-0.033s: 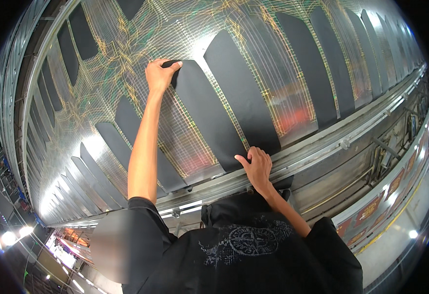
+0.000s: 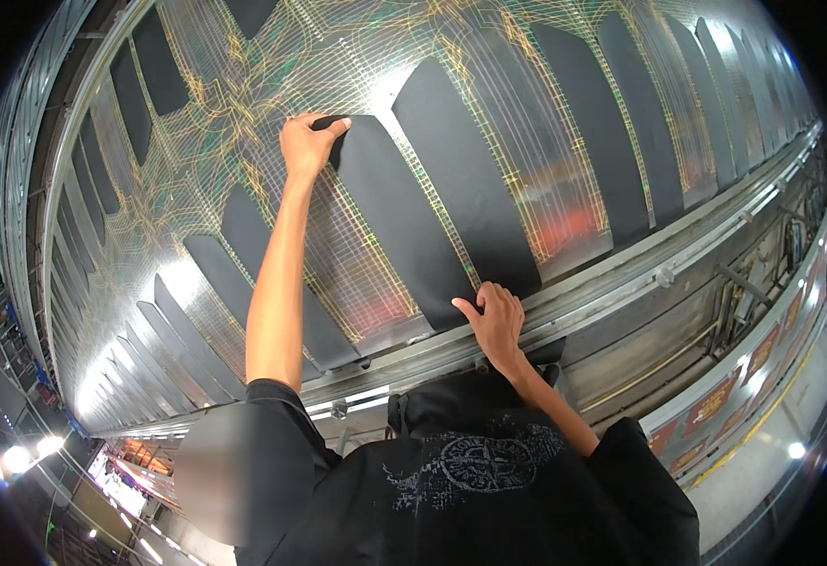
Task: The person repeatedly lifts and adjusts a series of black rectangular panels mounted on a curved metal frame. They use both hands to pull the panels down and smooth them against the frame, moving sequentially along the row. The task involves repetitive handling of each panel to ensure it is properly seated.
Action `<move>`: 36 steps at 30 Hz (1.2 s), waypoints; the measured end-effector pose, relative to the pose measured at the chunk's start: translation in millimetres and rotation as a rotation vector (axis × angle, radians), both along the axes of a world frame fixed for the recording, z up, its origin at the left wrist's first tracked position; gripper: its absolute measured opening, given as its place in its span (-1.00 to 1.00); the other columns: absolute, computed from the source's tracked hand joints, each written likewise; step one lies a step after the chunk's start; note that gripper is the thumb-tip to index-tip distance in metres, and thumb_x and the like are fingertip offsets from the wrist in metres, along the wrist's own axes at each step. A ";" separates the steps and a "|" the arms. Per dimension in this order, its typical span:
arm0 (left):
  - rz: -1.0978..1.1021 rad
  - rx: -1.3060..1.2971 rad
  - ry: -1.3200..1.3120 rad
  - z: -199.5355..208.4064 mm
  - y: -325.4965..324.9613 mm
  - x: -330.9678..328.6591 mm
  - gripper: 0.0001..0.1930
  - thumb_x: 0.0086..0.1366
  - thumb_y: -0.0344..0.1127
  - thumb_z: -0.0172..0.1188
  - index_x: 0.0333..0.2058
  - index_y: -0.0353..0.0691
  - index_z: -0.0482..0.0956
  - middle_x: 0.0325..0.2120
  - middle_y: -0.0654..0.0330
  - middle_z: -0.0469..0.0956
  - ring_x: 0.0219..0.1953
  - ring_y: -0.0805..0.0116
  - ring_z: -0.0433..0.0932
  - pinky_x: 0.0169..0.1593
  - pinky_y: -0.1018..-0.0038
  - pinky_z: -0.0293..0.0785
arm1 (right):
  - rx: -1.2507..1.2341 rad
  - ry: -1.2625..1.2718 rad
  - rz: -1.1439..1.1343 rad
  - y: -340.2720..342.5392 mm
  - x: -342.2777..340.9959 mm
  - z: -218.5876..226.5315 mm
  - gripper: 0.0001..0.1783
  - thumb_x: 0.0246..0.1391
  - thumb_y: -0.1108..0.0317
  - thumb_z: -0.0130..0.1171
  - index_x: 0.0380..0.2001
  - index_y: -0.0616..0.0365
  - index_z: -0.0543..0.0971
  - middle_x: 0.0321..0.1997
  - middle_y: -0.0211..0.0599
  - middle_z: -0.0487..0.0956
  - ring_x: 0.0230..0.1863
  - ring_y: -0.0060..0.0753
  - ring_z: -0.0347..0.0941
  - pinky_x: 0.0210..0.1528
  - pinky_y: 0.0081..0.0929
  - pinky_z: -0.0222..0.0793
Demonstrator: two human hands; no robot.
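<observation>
Black sheet [image 2: 399, 212] lies on line-marked table [image 2: 361, 283], left hand [image 2: 311, 146] pinching its upper corner, right hand [image 2: 498, 325] at its lower end, can't tell if gripping; uneven pull could skew or crease it.

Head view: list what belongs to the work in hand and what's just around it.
In the work:
- long black piece
- left hand, pinching its upper end
- right hand, at its lower end
- line-marked surface beneath

Just around:
- bright lamp
- red-patterned panel
</observation>
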State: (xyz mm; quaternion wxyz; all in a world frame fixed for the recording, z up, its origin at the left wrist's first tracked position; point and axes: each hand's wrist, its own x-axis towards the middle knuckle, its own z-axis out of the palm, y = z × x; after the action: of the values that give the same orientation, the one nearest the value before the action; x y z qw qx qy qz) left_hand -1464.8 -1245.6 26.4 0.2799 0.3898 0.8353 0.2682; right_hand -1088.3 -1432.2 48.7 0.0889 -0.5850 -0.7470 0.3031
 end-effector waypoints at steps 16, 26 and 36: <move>-0.540 0.247 0.605 -14.4 -31.3 46.8 -0.48 0.43 -0.36 0.07 0.34 -0.28 0.31 0.40 -0.16 0.20 0.50 -0.21 0.02 0.52 -0.13 -0.15 | -0.008 -0.018 0.022 -4.6 1.0 -2.4 -0.49 0.03 -0.06 0.44 -0.50 0.06 0.40 -0.52 -0.42 0.43 -0.44 -0.22 0.43 -0.32 -0.21 0.26; -0.909 0.073 0.412 -9.9 -203.1 187.1 -0.29 0.42 0.03 0.08 0.45 -0.12 0.21 0.52 0.07 0.03 0.54 -0.24 -0.11 0.51 -0.22 -0.24 | -0.031 0.121 -0.006 1.8 9.8 -6.1 -0.58 0.01 0.17 0.49 -0.51 0.09 0.41 -0.55 -0.37 0.42 -0.49 -0.26 0.41 -0.36 -0.27 0.28; -0.892 0.126 0.261 1.4 -294.1 228.7 -0.30 0.52 0.19 -0.15 0.51 0.02 0.09 0.54 0.34 -0.01 0.58 0.01 -0.18 0.56 -0.09 -0.32 | -0.301 0.156 -0.012 14.9 26.4 -2.8 -0.70 0.12 0.22 0.35 -0.51 0.21 0.55 -0.65 -0.34 0.48 -0.58 -0.50 0.37 -0.45 -0.41 0.34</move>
State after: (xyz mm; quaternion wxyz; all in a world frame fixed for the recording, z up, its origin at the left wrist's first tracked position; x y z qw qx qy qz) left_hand -1236.1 -1539.7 27.8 0.2362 0.7575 0.5965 0.1207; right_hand -1061.8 -1417.4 45.9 0.0597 -0.5710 -0.6803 0.4556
